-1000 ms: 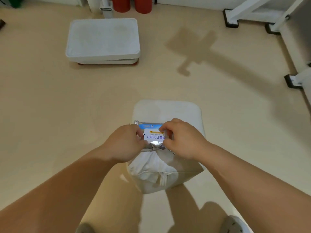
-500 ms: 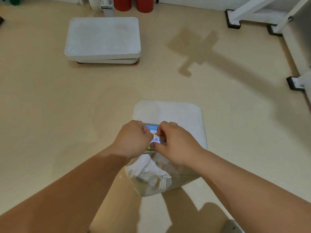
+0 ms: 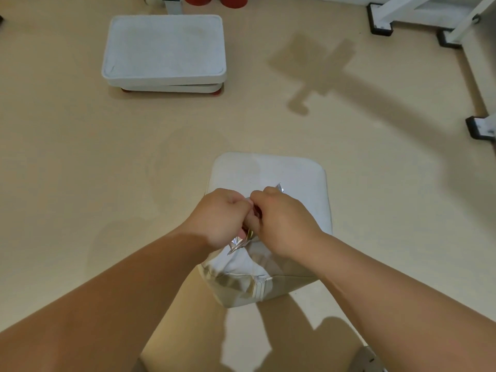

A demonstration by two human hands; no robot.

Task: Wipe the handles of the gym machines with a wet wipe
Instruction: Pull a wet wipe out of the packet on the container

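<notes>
Both pinch foil packet [image 3: 236, 242]: left hand [image 3: 220, 218], right hand [image 3: 283, 224].

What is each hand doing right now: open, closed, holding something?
Left hand: closed, pinching the foil wipe packet.
Right hand: closed, pinching the same packet from the other side.

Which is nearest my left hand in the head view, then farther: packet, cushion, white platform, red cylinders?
1. The packet, gripped in the left hand.
2. The cushion, just below.
3. The white platform, ahead, left.
4. The red cylinders, far edge.
</notes>
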